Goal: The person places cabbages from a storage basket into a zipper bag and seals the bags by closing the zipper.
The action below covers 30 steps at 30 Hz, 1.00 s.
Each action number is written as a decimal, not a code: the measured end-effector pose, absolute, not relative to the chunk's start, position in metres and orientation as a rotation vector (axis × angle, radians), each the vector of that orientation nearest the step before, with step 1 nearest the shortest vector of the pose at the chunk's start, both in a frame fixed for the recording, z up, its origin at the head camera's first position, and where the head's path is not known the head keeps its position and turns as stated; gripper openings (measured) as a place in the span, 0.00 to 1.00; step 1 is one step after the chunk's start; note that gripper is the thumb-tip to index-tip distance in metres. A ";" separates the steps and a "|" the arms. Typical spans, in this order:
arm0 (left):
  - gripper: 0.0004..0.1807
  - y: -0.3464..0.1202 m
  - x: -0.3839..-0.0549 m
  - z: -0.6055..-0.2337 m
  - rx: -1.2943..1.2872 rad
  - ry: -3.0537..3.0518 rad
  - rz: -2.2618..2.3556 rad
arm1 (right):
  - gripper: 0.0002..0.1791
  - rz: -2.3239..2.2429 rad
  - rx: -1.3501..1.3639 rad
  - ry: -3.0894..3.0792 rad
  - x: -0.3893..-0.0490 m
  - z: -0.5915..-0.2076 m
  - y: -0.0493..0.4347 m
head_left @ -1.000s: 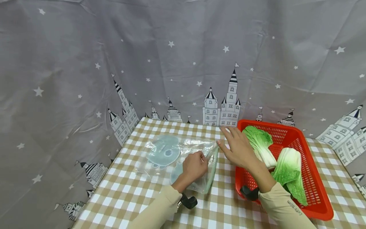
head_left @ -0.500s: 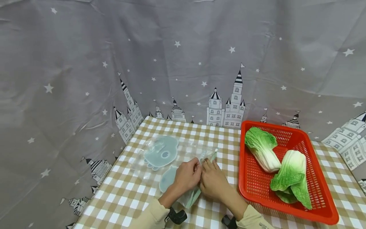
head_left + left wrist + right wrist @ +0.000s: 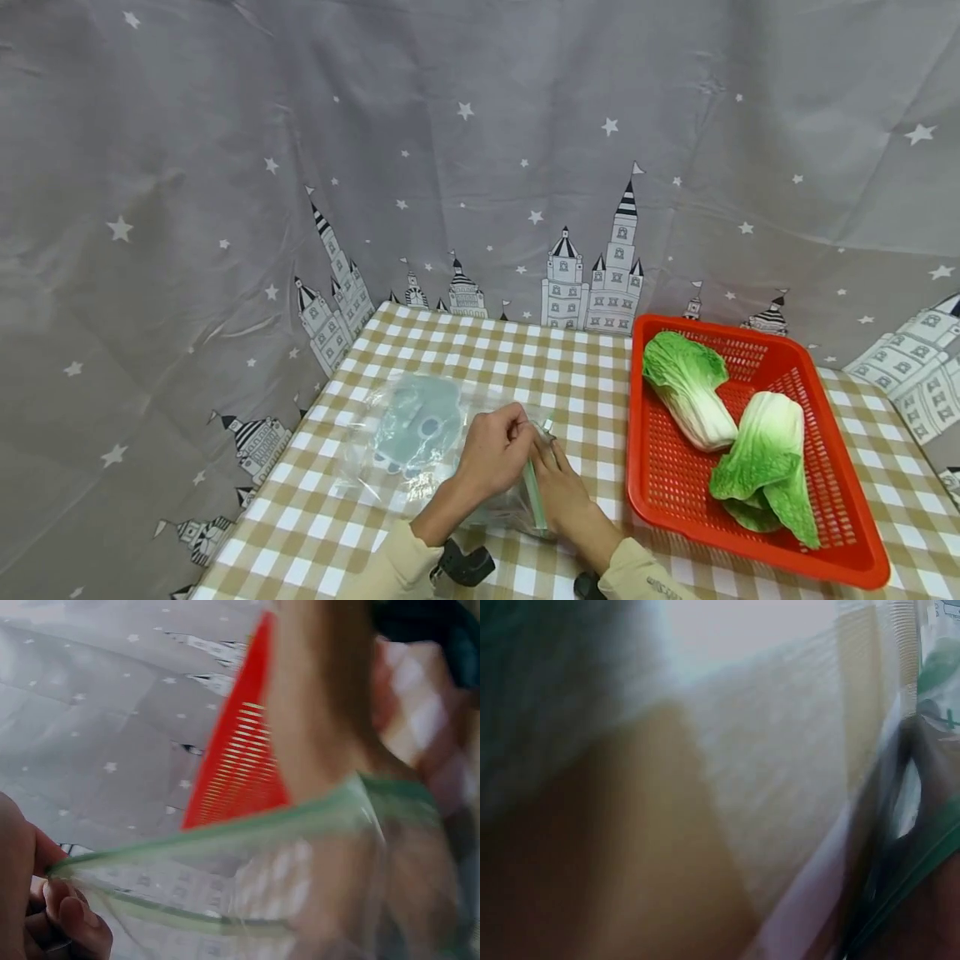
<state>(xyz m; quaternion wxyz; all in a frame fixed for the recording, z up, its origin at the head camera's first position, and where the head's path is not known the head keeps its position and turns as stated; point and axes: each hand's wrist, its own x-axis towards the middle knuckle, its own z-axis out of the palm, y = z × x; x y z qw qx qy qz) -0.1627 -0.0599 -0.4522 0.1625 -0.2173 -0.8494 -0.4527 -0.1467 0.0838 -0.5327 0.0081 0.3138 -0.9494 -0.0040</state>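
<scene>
A clear zip bag (image 3: 480, 404) with pale blue-green cartoon prints lies on the checked cloth in the head view. My left hand (image 3: 487, 454) pinches the bag at its mouth. In the left wrist view, finger and thumb of the left hand (image 3: 71, 911) hold one end of the green zip edge (image 3: 217, 831), and the two green strips stand apart. My right hand (image 3: 564, 498) is at the bag's mouth, fingers fairly straight, their tips hidden by plastic and the left hand. Behind the clear plastic shows part of the right hand. The right wrist view is mostly blurred cloth.
A red perforated basket (image 3: 637, 467) stands to the right, holding two Chinese cabbages (image 3: 690, 392), one beside the other. The checked tablecloth (image 3: 420, 329) spreads under everything. A grey curtain (image 3: 480, 167) with castles and stars hangs behind the table.
The right hand came from over the basket's left edge to the bag's mouth beside the left hand. The bag shifted slightly, and its green-edged mouth has spread. The cabbages stayed in the basket.
</scene>
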 end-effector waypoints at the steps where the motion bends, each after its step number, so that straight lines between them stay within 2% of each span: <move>1: 0.14 -0.060 -0.163 -0.450 -0.623 -2.412 -1.305 | 0.43 -0.027 0.994 -2.967 -0.147 -0.533 0.084; 5: 0.14 -0.061 -0.167 -0.446 -0.609 -2.441 -1.287 | 0.47 0.018 1.041 -2.989 -0.151 -0.534 0.085; 8: 0.14 -0.059 -0.172 -0.447 -0.584 -2.481 -1.214 | 0.45 0.247 1.045 -3.000 -0.152 -0.529 0.086; 12: 0.13 -0.057 -0.179 -0.449 -0.555 -2.506 -1.155 | 0.39 0.482 1.077 -2.919 -0.152 -0.511 0.088; 15: 0.13 -0.057 -0.182 -0.450 -0.539 -2.527 -1.158 | 0.30 0.484 1.111 -2.861 -0.148 -0.492 0.095; 19: 0.13 -0.057 -0.185 -0.453 -0.540 -2.545 -1.167 | 0.22 0.563 1.103 -2.851 -0.139 -0.465 0.113; 24: 0.12 -0.057 -0.188 -0.454 -0.549 -2.533 -1.177 | 0.19 0.657 0.913 -2.846 -0.135 -0.424 0.149; 28: 0.13 -0.059 -0.189 -0.455 -0.532 -2.540 -1.204 | 0.17 0.618 0.630 -2.812 -0.148 -0.401 0.192; 30: 0.13 -0.059 -0.190 -0.456 -0.530 -2.546 -1.213 | 0.20 0.573 0.463 -2.809 -0.156 -0.395 0.216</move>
